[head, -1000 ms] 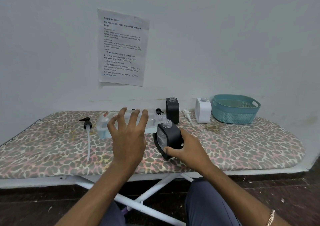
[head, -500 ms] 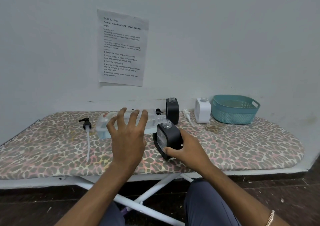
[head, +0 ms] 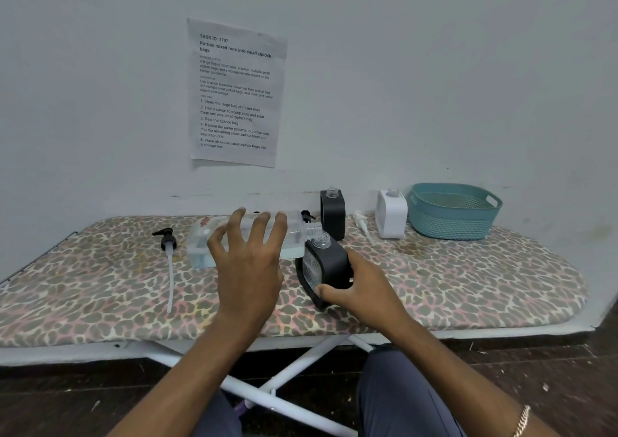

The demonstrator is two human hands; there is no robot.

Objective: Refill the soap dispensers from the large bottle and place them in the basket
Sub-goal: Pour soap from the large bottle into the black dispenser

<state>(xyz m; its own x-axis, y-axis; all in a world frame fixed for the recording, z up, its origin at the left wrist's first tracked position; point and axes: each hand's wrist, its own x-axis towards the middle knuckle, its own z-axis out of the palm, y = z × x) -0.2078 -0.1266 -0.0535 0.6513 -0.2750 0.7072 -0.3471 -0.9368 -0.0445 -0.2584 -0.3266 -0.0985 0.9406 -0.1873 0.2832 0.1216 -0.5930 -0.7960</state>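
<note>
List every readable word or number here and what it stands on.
Paper sheet on the wall: "TASK ID 3797"
Same sheet, heading: "Portion mixed nuts into small ziplock bags"
Same sheet, step 1: "Open the large bag of mixed nuts"
Same sheet, step 3: "Seal the ziplock bag"
Sheet's smaller paragraphs: too small to quote reliably.
Large bottle: reddish mark, blurred, unreadable.
Black dispenser in the right hand: face label unreadable.

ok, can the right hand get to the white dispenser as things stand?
Likely not yet: right hand grips the tilted black dispenser by the bottle. Otherwise the way to the white dispenser looks open; a pump lies beside it.
</note>
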